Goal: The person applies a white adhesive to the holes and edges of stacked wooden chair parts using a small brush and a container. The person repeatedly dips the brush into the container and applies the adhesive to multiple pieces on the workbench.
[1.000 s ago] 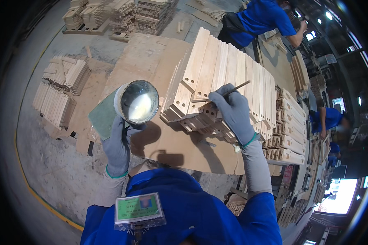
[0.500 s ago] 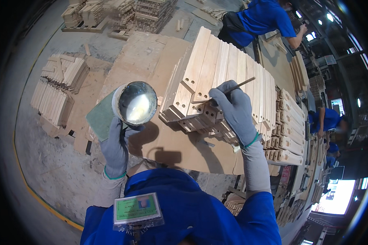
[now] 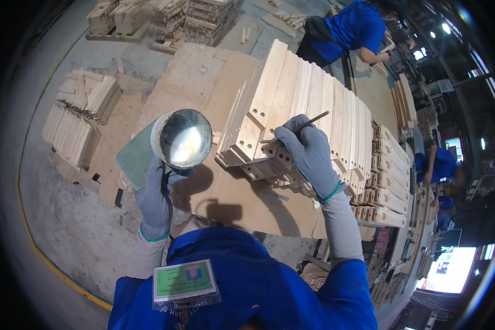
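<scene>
My left hand point(image 3: 157, 195), in a grey glove, is wrapped round a round can point(image 3: 159, 136) with whitish liquid in it. A flat grey-green rectangular piece point(image 3: 133, 160) sticks out beside the can, at the same hand. In my gloved right hand point(image 3: 309, 153) is a thin stick point(image 3: 318, 119), pinched between the fingers and slanting up to the right. Its lower end reaches the drilled ends of the stacked pale wooden slats point(image 3: 283, 88); whether it enters a hole I cannot tell. Dark round holes show near the slat ends.
Brown cardboard point(image 3: 203, 82) lies under the slat stack. More shaped wooden parts point(image 3: 388, 173) stand to its right. Other wood piles point(image 3: 71, 132) sit on the floor at left. A person in blue point(image 3: 352, 33) works at the far right.
My right hand has shifted slightly left and down, with the stick along the slat ends. My left hand holds the can almost still. The far person's arm has moved lower.
</scene>
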`<state>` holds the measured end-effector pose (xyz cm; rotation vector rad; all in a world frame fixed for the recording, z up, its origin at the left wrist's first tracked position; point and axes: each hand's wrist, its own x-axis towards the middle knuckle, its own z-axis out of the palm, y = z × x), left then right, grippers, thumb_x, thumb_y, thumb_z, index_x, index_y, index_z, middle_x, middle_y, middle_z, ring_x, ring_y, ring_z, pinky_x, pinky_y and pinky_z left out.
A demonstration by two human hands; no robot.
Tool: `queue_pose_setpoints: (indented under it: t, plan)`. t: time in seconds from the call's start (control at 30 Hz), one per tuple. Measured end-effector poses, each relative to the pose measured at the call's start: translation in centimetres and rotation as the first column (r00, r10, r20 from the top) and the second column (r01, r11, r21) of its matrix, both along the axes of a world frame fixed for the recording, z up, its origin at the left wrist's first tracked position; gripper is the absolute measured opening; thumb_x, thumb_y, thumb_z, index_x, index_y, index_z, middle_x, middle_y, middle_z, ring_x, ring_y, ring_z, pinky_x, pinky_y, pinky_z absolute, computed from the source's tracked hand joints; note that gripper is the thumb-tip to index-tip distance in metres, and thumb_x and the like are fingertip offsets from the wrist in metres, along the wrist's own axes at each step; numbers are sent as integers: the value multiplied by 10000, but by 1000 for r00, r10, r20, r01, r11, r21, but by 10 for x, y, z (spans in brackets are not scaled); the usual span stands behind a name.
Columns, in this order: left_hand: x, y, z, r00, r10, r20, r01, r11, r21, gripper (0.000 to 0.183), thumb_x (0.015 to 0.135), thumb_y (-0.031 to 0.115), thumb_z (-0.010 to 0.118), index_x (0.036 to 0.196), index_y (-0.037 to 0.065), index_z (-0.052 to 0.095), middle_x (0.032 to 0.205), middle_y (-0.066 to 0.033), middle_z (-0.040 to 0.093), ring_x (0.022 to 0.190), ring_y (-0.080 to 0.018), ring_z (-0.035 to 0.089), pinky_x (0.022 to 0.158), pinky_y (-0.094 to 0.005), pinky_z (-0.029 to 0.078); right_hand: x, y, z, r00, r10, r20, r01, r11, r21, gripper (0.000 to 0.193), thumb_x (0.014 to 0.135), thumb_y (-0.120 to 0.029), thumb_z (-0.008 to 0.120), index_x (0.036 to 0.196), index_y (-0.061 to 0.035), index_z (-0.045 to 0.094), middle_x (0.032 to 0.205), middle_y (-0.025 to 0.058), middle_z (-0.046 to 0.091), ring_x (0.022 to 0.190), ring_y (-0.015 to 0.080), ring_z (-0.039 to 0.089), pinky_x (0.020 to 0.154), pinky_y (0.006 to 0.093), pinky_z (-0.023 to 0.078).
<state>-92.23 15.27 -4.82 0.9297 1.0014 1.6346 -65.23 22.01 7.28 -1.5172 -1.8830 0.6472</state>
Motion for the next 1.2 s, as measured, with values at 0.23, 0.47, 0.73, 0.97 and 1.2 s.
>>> queue_pose_setpoints:
  t: [0.23, 0.47, 0.73, 0.97, 1.2]
  plan:
    - [10, 0, 11, 991, -105, -77, 103, 994, -37, 361, 973, 86, 287, 1246, -123, 397, 1163, -183, 530, 936, -268, 610, 753, -348, 551, 5, -30, 33, 923, -124, -364, 133, 991, 0, 197, 837, -116, 607, 747, 58, 589, 775, 90, 624, 662, 153, 609, 615, 261, 477]
    - [49, -12, 66, 973, -154, -169, 185, 965, 184, 287, 902, -23, 438, 1171, -48, 537, 1049, -110, 585, 784, -122, 558, 617, -233, 453, -3, -91, 43, 889, 151, -433, 16, 933, 359, 113, 801, 24, 605, 908, 19, 569, 876, 115, 633, 780, 193, 633, 655, 293, 511]
    - [77, -12, 68, 987, -125, 98, 100, 970, 222, 266, 901, -2, 490, 1164, -40, 510, 1043, -111, 599, 899, -170, 601, 778, -300, 514, -16, -144, 42, 969, 226, 98, -246, 896, 369, 200, 670, 5, 663, 865, -40, 648, 906, 145, 629, 807, 282, 634, 661, 333, 521]
    - [68, -12, 55, 988, -16, -155, 70, 934, 351, 222, 919, 50, 484, 1128, -3, 534, 975, -67, 595, 765, -135, 566, 650, -239, 454, -23, -159, 46, 952, -55, -301, 92, 990, 111, 113, 766, -82, 588, 696, 5, 607, 816, 137, 639, 751, 257, 650, 645, 341, 516]
    - [73, -6, 68, 939, 118, -322, 1, 938, 346, 178, 909, 41, 490, 1044, -24, 587, 922, -81, 624, 753, -134, 584, 633, -257, 478, -21, -143, 21, 875, -20, -484, 167, 950, 263, 48, 790, -25, 597, 806, 8, 627, 793, 109, 653, 706, 168, 624, 625, 270, 493]
